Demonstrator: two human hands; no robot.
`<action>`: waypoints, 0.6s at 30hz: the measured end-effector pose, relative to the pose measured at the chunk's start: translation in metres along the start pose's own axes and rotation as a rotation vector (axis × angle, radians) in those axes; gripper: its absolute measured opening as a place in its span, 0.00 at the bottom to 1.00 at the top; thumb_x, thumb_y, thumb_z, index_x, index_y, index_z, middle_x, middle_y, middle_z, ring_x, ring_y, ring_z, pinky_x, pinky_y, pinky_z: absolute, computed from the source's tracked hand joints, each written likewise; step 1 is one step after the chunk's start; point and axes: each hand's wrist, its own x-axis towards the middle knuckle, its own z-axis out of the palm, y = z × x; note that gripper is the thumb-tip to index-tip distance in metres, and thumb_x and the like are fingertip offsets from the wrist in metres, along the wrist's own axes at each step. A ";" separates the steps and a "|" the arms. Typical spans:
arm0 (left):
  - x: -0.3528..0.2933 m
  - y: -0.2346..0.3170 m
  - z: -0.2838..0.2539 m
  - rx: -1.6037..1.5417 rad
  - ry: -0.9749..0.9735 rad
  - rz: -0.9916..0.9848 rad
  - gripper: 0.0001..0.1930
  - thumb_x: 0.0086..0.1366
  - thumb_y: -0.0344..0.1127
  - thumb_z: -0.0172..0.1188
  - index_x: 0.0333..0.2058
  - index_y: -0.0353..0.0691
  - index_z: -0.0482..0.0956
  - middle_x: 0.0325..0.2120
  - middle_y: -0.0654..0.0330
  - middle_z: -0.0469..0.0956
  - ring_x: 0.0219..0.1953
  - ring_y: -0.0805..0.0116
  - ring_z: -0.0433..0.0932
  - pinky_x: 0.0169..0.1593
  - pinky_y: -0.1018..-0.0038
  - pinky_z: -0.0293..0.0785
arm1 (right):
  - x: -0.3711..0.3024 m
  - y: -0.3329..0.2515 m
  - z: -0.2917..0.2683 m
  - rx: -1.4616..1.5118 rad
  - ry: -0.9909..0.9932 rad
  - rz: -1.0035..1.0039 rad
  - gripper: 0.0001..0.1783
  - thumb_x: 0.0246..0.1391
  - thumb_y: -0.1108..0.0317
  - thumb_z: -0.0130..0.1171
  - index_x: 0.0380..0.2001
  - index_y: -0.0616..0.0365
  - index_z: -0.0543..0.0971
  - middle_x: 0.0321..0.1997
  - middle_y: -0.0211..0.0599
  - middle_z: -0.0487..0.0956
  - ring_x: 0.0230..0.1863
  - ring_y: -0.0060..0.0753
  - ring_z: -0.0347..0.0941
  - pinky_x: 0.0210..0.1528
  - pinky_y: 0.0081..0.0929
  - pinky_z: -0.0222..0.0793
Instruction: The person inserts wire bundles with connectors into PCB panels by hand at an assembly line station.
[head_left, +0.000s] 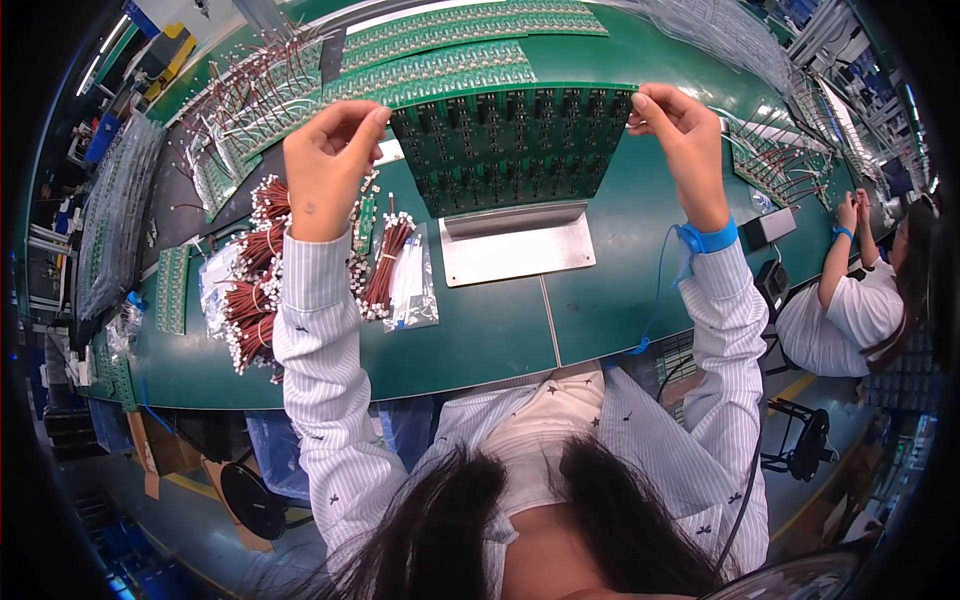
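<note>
A green circuit board panel [510,150] with rows of small dark parts stands tilted upright in front of me, its lower edge at a silver metal bracket [518,248] on the table. My left hand [335,165] pinches the panel's upper left corner between thumb and fingers. At the upper right corner, my right hand [683,145] grips it the same way. A blue wrist strap [708,238] circles my right wrist. Near my left forearm lie bundles of brown wires with white connectors [388,268].
More circuit board panels [440,70] lie at the back of the green table [450,345]. Boards with wires attached [215,165] spread at the far left, beside bubble wrap [115,215]. A small grey box [770,228] sits right. A co-worker [850,300] works at the right.
</note>
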 end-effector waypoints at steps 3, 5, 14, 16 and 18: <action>0.000 0.002 0.000 0.010 0.009 -0.008 0.06 0.51 0.31 0.57 0.26 0.33 0.74 0.16 0.66 0.70 0.17 0.83 0.67 0.18 0.90 0.59 | -0.001 0.000 0.001 -0.009 0.008 -0.014 0.08 0.45 0.71 0.54 0.27 0.66 0.74 0.24 0.31 0.73 0.25 0.20 0.70 0.27 0.15 0.68; -0.001 0.003 0.001 0.010 0.014 -0.010 0.06 0.51 0.31 0.56 0.26 0.33 0.74 0.16 0.66 0.70 0.17 0.83 0.67 0.19 0.90 0.59 | -0.001 -0.001 0.000 -0.003 0.005 -0.018 0.08 0.45 0.71 0.54 0.27 0.66 0.74 0.24 0.32 0.73 0.25 0.20 0.70 0.27 0.15 0.68; -0.001 0.001 0.000 -0.009 0.034 -0.024 0.07 0.51 0.30 0.57 0.26 0.32 0.74 0.17 0.66 0.71 0.17 0.83 0.66 0.18 0.90 0.59 | -0.001 -0.002 0.002 -0.024 0.015 -0.011 0.09 0.44 0.70 0.55 0.27 0.66 0.73 0.23 0.32 0.73 0.24 0.20 0.69 0.28 0.15 0.68; -0.001 0.001 -0.001 -0.005 0.028 -0.021 0.07 0.51 0.30 0.57 0.27 0.32 0.74 0.17 0.66 0.71 0.16 0.83 0.66 0.18 0.90 0.59 | -0.002 -0.002 0.003 -0.018 0.012 -0.008 0.09 0.44 0.70 0.55 0.27 0.66 0.73 0.23 0.32 0.73 0.24 0.20 0.69 0.28 0.15 0.68; -0.002 0.001 -0.002 -0.010 0.027 -0.026 0.07 0.51 0.30 0.57 0.27 0.32 0.74 0.17 0.66 0.71 0.16 0.83 0.66 0.18 0.90 0.59 | -0.003 -0.003 0.003 -0.013 0.010 -0.005 0.09 0.44 0.70 0.55 0.27 0.66 0.73 0.23 0.32 0.73 0.24 0.20 0.69 0.28 0.15 0.67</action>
